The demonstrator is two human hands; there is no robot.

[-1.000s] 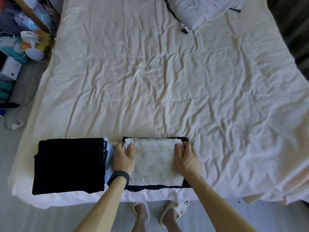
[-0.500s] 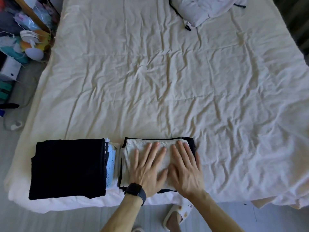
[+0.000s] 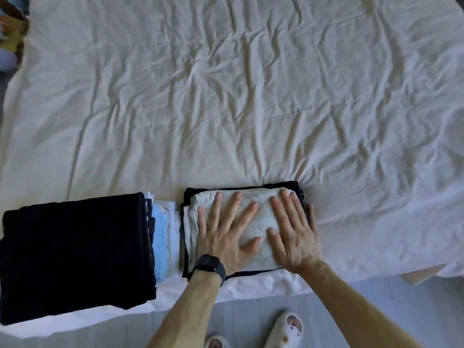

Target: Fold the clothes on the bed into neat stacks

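Observation:
A folded white patterned garment lies on top of a folded black one near the bed's front edge. My left hand, with a black watch on the wrist, presses flat on the white garment's left half, fingers spread. Beside it, my right hand presses flat on the right half, fingers straight. To the left stands a second stack topped by a large black garment, with light blue and white layers showing at its right side.
The wrinkled cream sheet covers the bed behind both stacks. The bed's front edge runs just below the stacks, above the grey floor. My feet in white slippers stand at the bottom. Clutter shows at the far left edge.
One second ago my hands gripped the white garment's far corners; then both moved onto its top and flattened. The view has since moved closer; the hands still press flat.

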